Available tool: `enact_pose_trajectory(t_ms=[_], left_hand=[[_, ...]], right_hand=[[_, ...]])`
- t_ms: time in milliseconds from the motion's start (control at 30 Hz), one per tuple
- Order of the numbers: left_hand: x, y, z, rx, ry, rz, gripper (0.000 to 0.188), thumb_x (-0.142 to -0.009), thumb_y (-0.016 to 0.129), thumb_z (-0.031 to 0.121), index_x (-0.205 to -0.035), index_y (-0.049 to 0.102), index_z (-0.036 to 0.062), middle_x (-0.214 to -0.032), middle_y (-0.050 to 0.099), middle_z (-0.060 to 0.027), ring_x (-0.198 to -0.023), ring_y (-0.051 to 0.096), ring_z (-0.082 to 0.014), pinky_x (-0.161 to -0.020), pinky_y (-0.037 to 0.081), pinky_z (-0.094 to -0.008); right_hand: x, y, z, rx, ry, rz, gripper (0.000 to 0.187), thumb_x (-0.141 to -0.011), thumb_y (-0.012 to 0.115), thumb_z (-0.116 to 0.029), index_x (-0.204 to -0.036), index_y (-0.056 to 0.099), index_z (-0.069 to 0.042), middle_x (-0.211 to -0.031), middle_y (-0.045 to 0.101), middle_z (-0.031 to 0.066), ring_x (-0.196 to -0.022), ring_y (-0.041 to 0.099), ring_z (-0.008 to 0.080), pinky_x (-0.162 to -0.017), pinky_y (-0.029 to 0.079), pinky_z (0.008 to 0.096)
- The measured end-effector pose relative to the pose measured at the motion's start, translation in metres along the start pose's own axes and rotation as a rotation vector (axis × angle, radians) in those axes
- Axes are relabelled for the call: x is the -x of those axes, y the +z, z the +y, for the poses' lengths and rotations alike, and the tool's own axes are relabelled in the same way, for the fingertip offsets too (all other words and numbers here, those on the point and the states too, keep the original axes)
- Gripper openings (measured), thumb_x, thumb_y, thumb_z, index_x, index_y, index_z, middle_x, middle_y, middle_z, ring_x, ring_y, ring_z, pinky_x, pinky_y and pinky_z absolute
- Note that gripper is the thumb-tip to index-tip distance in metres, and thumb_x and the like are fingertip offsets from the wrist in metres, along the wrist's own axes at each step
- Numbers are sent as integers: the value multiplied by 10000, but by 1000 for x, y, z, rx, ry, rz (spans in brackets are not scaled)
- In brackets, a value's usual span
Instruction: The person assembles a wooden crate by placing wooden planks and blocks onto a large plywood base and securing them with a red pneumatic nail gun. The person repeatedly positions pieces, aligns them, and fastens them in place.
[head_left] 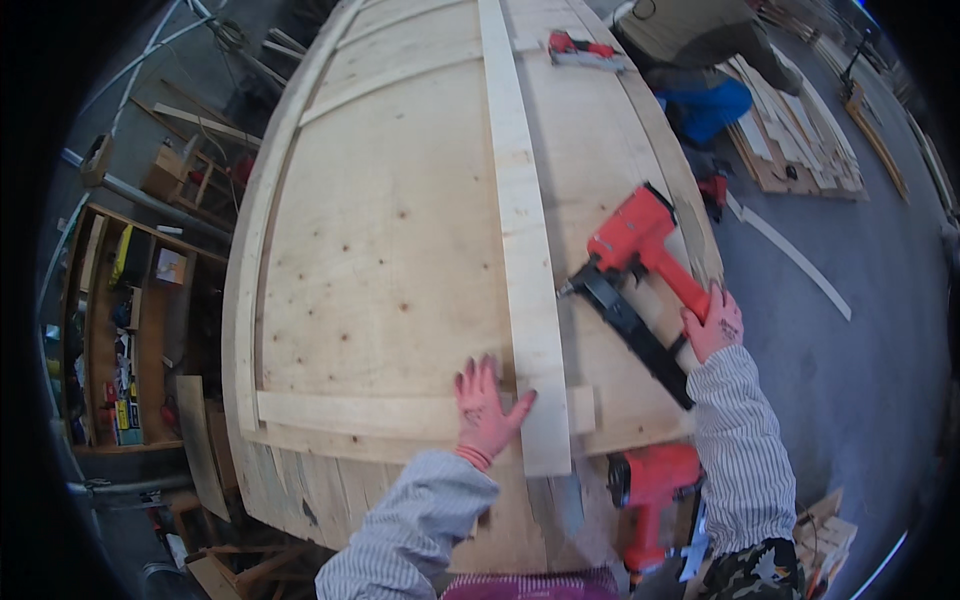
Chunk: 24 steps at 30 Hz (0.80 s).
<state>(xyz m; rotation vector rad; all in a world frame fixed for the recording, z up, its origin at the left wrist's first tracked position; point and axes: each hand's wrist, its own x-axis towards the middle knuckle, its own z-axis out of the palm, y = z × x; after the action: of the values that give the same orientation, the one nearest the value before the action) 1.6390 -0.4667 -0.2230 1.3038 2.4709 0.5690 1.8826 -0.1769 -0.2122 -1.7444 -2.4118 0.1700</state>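
Observation:
My left hand [487, 412], in a pink glove, lies with fingers spread by the short cross strip [350, 412], its thumb reaching to the long pale wooden batten [525, 215]. That batten runs from near to far across a plywood panel [370, 260], and its near end juts past the panel's front edge. At the panel's right edge my gloved right hand [714, 326] is closed around the handle end of a red and black nail gun [635, 228]. The nail gun's nose points left toward the batten. My right palm is partly hidden.
Another red nail gun [660, 475] sits below the panel's front edge, and a third [585, 50] lies at the far end. A co-worker [690, 35] bends at the far right, near stacked boards [795, 125]. A wooden shelf box [150, 330] with supplies stands left.

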Motion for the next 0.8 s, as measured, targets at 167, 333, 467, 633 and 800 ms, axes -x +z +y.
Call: enact_pose_trajectory(t_ms=[167, 333, 467, 633, 800], left_hand=[[-11, 29, 18, 3, -20, -47, 946, -821, 631, 553, -1427, 269, -78, -1476, 315, -239, -1404, 228, -406, -1155, 137, -523], [-10, 27, 13, 10, -34, -106, 973, -816, 636, 549, -1447, 229, -70, -1504, 277, -227, -1410, 211, -404, -1154, 136, -517], [-13, 28, 12, 36, -22, -92, 963, -823, 633, 537, -1453, 220, -64, -1519, 265, -218, -1422, 195, -407, -1158, 133, -514], [-10, 34, 9, 61, -34, -107, 934, -842, 620, 515, -1455, 218, -64, -1536, 250, -211, -1438, 165, -411, -1162, 121, -525], [-14, 31, 10, 52, -5, -92, 860, -864, 617, 454, -1450, 239, -49, -1520, 278, -215, -1432, 186, -420, -1155, 132, -550]], right_hand=[[-10, 6, 3, 91, 12, -78, 632, -810, 697, -424, -1316, 507, -97, -1202, 543, 156, -1097, 526, 356, -895, 485, 447], [-22, 4, -11, 8, 93, -87, 600, -808, 699, -450, -1295, 535, -138, -1200, 543, 177, -1109, 519, 381, -909, 475, 464], [-82, 12, -41, 5, 199, -75, 612, -812, 690, -433, -1324, 523, -141, -1263, 525, 218, -1167, 501, 408, -973, 443, 474], [-89, 16, -74, -75, -7, 146, 514, -887, 626, -365, -1326, 514, -124, -1252, 528, 211, -1153, 523, 371, -959, 443, 463], [107, -7, -107, -813, 48, -389, 426, -873, 604, -127, -1258, 498, 21, -1209, 513, 242, -1076, 530, 415, -896, 450, 463]])
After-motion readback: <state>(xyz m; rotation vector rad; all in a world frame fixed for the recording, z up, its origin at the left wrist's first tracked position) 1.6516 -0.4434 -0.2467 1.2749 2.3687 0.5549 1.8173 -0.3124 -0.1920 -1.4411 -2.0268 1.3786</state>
